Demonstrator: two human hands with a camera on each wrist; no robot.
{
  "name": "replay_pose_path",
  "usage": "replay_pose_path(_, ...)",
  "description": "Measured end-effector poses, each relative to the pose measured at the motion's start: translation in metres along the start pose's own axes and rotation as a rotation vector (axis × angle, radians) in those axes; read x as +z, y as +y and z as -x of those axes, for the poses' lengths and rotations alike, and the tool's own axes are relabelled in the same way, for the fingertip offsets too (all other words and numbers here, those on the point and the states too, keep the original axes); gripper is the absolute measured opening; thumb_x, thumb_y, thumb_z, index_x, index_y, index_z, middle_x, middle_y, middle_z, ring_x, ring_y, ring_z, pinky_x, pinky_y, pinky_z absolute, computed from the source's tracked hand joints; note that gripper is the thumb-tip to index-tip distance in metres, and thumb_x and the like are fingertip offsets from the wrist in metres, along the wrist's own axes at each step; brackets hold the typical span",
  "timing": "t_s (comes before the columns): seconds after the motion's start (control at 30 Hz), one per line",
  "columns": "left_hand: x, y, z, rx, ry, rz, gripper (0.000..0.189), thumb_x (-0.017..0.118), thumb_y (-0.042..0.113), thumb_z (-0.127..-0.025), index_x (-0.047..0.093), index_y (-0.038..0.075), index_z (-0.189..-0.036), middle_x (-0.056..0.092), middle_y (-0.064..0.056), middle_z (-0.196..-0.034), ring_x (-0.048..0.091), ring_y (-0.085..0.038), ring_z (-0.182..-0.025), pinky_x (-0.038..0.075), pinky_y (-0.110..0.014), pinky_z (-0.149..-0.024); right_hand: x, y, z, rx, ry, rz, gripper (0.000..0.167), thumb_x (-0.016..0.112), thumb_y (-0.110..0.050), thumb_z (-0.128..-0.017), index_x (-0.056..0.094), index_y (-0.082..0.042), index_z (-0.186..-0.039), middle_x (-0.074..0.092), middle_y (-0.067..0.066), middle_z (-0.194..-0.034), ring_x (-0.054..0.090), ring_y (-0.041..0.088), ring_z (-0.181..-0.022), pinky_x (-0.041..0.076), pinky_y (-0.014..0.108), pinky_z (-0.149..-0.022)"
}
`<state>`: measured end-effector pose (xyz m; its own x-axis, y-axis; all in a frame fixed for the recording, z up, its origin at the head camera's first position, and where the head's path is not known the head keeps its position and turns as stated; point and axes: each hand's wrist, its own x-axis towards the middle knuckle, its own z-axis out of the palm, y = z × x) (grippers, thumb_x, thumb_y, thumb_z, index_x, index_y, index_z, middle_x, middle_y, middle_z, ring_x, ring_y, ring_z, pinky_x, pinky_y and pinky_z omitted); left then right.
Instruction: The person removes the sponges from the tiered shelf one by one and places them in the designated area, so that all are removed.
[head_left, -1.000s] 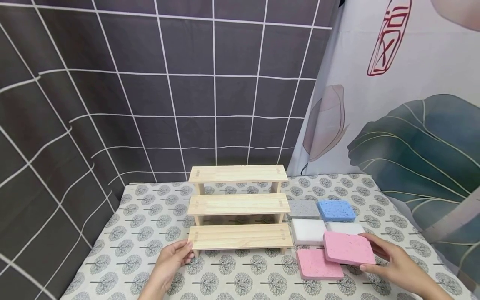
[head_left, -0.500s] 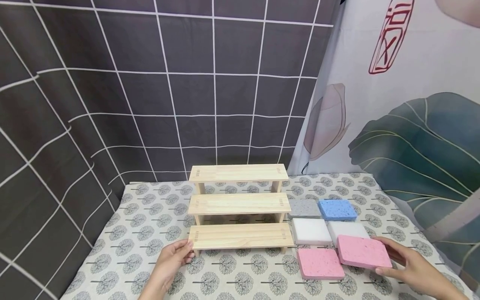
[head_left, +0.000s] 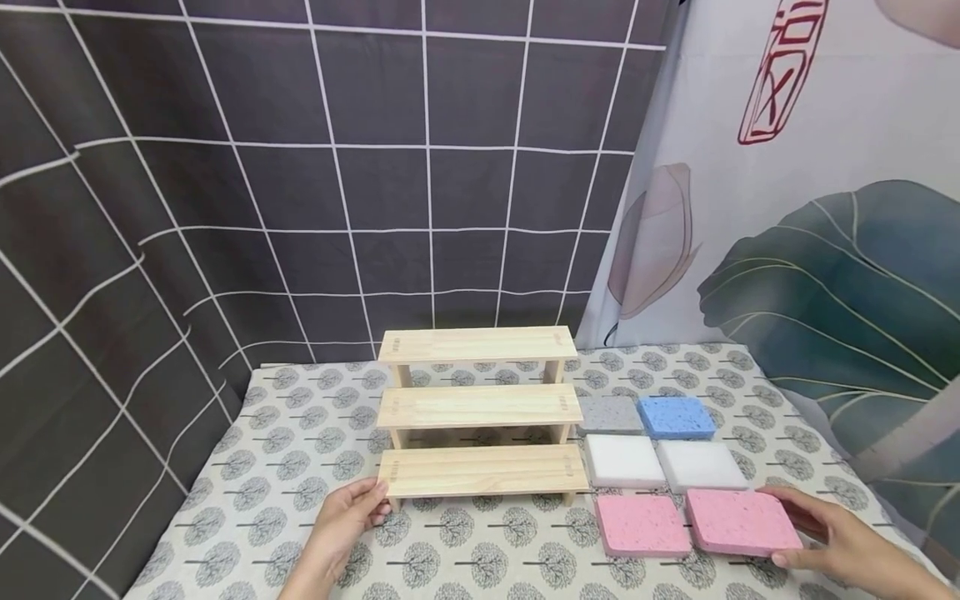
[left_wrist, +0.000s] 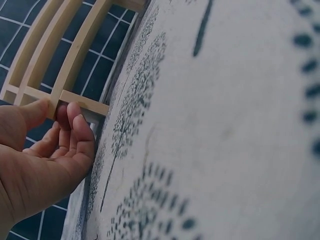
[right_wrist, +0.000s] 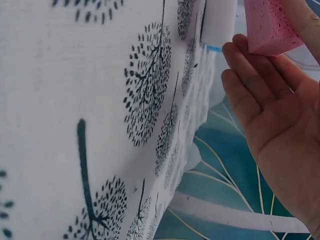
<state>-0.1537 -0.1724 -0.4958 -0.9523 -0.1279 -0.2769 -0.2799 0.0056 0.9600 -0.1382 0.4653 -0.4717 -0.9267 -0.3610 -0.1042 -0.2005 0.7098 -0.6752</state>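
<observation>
A three-tiered wooden rack point(head_left: 480, 471) stands on the patterned cloth. My left hand point(head_left: 347, 521) pinches the left end of its lowest shelf between thumb and fingers, as the left wrist view also shows. At the right, my right hand point(head_left: 840, 533) holds a pink sponge point(head_left: 742, 521) by its right end, thumb on the near side and fingers on the far side. That sponge lies just right of a second pink sponge point(head_left: 643, 525). Behind them are two white sponges point(head_left: 625, 461), with a grey sponge point(head_left: 609, 414) and a blue sponge point(head_left: 677, 417) farther back.
A cloth with tree prints point(head_left: 285, 467) covers the table. Behind it hangs a dark curtain with a white grid point(head_left: 480, 192). On the right hangs a pale curtain with large leaf drawings point(head_left: 840, 275).
My right hand has moved right and nearer with the pink sponge, from overlapping the other pink sponge to beside it. The right white sponge now shows fully. The left hand has stayed put.
</observation>
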Motion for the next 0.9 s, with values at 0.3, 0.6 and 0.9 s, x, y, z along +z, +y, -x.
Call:
replay_pose_path(0.3, -0.002, 0.001, 0.0, 0.004, 0.001, 0.006, 0.043, 0.06, 0.01, -0.101, 0.049, -0.021, -0.129, 0.067, -0.012, -0.092, 0.062, -0.017, -0.081, 0.057, -0.022, -0.069, 0.01, 0.003, -0.004, 0.015, -0.042, 0.072, 0.076, 0.082, -0.019, -0.086, 0.041, 0.02, -0.137, 0.058, 0.029, -0.131, 0.042, -0.024, -0.104, 0.049, 0.011, -0.078)
replay_pose_path(0.6, -0.001, 0.003, 0.004, 0.0, 0.003, -0.006, 0.043, 0.06, 0.01, -0.101, 0.05, -0.021, -0.129, 0.067, -0.012, -0.091, 0.062, -0.016, -0.081, 0.057, -0.023, -0.069, 0.014, 0.0, -0.006, 0.051, -0.044, 0.114, 0.081, 0.085, -0.024, -0.082, 0.044, 0.016, -0.139, 0.053, 0.041, -0.13, 0.041, -0.024, -0.105, 0.047, 0.012, -0.076)
replay_pose_path(0.9, -0.002, 0.006, 0.005, 0.021, 0.029, -0.155, 0.043, 0.063, 0.017, -0.1, 0.055, -0.016, -0.127, 0.069, -0.011, -0.094, 0.064, -0.018, -0.083, 0.057, -0.026, -0.071, 0.03, -0.038, -0.02, 0.035, 0.326, 0.232, 0.053, 0.079, -0.028, -0.09, 0.062, 0.002, -0.13, 0.066, 0.025, -0.124, 0.06, 0.0, -0.11, 0.046, 0.011, -0.077)
